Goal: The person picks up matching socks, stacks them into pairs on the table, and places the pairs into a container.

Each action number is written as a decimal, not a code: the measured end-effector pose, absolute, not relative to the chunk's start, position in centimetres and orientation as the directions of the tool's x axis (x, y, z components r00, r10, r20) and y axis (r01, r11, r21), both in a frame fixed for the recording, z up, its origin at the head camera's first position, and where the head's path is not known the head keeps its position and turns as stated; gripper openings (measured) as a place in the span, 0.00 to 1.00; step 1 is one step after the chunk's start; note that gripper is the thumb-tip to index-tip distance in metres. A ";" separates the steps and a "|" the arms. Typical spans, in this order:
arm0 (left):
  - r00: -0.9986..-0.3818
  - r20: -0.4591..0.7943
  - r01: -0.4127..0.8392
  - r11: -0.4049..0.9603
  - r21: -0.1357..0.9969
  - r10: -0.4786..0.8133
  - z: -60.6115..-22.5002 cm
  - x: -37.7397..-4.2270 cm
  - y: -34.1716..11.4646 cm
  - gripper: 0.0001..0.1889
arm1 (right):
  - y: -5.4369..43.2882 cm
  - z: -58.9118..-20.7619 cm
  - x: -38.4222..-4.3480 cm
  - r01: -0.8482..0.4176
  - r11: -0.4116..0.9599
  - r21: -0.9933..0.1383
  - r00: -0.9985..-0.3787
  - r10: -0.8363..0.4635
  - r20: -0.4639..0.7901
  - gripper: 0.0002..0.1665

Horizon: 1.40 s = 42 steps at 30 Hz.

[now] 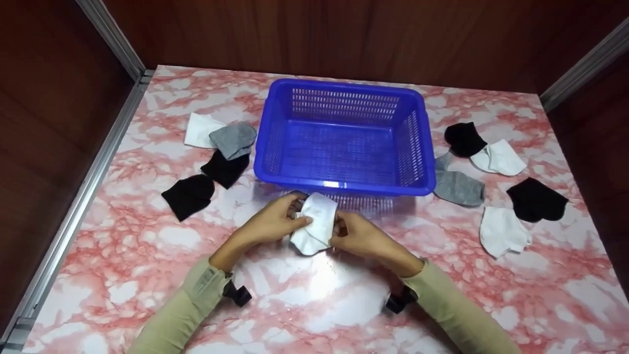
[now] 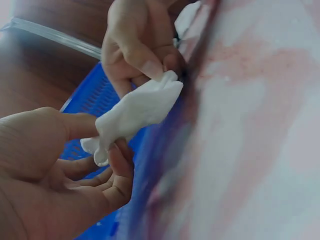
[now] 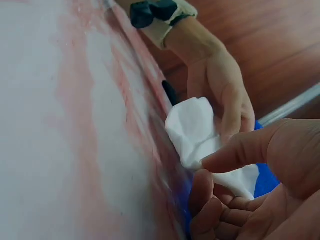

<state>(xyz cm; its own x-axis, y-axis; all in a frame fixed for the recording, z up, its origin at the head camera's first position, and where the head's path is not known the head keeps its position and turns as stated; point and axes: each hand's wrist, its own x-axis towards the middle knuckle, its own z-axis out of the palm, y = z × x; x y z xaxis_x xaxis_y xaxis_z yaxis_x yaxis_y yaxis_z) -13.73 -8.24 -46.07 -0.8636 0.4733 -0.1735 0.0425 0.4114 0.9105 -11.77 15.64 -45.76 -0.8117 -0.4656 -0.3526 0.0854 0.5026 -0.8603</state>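
Observation:
A white sock point(image 1: 319, 221), folded over on itself, is held between both hands in front of the basket. My left hand point(image 1: 277, 219) pinches its left side, thumb on top and fingers beneath. On the other side, my right hand point(image 1: 361, 233) pinches the sock's lower right edge between thumb and fingertips. The left wrist view shows the sock point(image 2: 137, 112) stretched between the two hands, lifted off the table. In the right wrist view the right thumb and forefinger grip a corner of the sock point(image 3: 192, 130).
A blue plastic basket point(image 1: 344, 187) stands behind the hands. Left of it lie a white sock point(image 1: 199, 130), a grey sock point(image 1: 233, 140) and black socks point(image 1: 189, 195). To its right are several black, white and grey socks point(image 1: 459, 188). Wooden panels point(image 1: 344, 39) enclose the table.

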 end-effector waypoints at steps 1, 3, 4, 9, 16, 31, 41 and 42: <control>-0.866 -0.178 0.043 0.426 0.904 0.467 -46.2 -13.9 -8.0 0.29 | 15.8 -45.8 -11.8 0.090 0.509 -0.856 -0.813 -0.459 -0.358 0.20; -0.875 -0.185 0.040 0.445 0.894 0.448 -46.4 -14.1 -7.8 0.31 | 15.9 -45.8 -12.0 0.069 0.528 -0.846 -0.812 -0.463 -0.355 0.19; -0.875 -0.187 0.040 0.450 0.892 0.447 -46.4 -14.1 -7.8 0.31 | 16.0 -45.7 -12.0 0.061 0.535 -0.842 -0.811 -0.465 -0.355 0.19; -0.849 -0.196 0.050 0.443 0.895 0.491 -46.2 -14.3 -7.8 0.31 | 16.5 -45.2 -12.0 0.001 0.626 -0.780 -0.809 -0.458 -0.369 0.17; -0.861 -0.152 0.157 0.538 0.828 0.485 -45.4 -14.1 -8.9 0.28 | 16.6 -43.0 -12.4 -0.161 0.776 -0.610 -0.874 -0.399 -0.278 0.04; -0.882 -0.148 0.279 0.749 0.601 0.447 -45.9 -12.6 -8.2 0.16 | 11.8 -45.0 -14.7 -0.083 0.758 -0.647 -0.931 -0.290 -0.220 0.13; -0.886 -0.159 0.270 0.763 0.588 0.436 -45.8 -12.7 -8.5 0.14 | 11.5 -45.4 -14.6 -0.099 0.785 -0.612 -0.928 -0.295 -0.228 0.14; -0.884 -0.162 0.270 0.761 0.590 0.439 -45.7 -12.7 -8.5 0.14 | 11.7 -45.2 -14.5 -0.115 0.769 -0.629 -0.924 -0.315 -0.216 0.12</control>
<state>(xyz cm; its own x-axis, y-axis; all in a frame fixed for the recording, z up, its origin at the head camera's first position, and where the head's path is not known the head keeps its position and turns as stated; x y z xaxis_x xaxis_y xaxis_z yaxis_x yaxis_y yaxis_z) -12.70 -8.51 -45.74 -0.8835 0.4394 -0.1623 0.2702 0.7611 0.5897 -14.46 11.74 -45.23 -0.9242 -0.3146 -0.2163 -0.1147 0.7693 -0.6285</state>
